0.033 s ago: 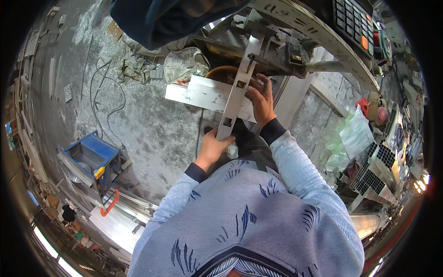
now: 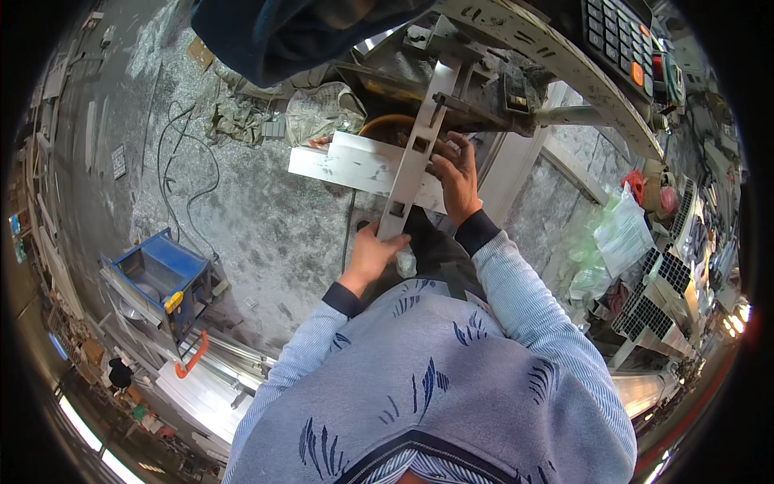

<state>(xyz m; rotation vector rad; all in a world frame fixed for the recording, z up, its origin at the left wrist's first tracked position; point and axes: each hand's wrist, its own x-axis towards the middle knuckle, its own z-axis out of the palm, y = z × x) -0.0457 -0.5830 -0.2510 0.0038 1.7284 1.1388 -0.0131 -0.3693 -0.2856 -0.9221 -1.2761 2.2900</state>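
A long silver metal bar (image 2: 408, 179) with square cutouts slants away from me, its far end beneath a machine (image 2: 476, 113) with a lever-like metal arm. My left hand (image 2: 371, 260) grips the bar's near end, thumb across the top. Against the bar's right edge, my right hand (image 2: 458, 184) has its fingers bent around the side, partly hidden behind it. A white flat panel with a stepped edge (image 2: 347, 165) lies crosswise below the bar. Behind the panel shows part of an orange-brown round rim (image 2: 385, 125).
A blue metal box-like machine (image 2: 165, 270) stands on the floor at left, near a loose cable (image 2: 189, 161). An orange clamp-like handle (image 2: 192, 355) is beside stacked metal lengths (image 2: 205, 395). Plastic wrap (image 2: 592, 270) and black mesh crates (image 2: 645, 310) lie at right. A keypad (image 2: 617, 40) is top right.
The fingers of my right hand have shifted slightly beside the bar. The bar and my left hand stay almost where they were.
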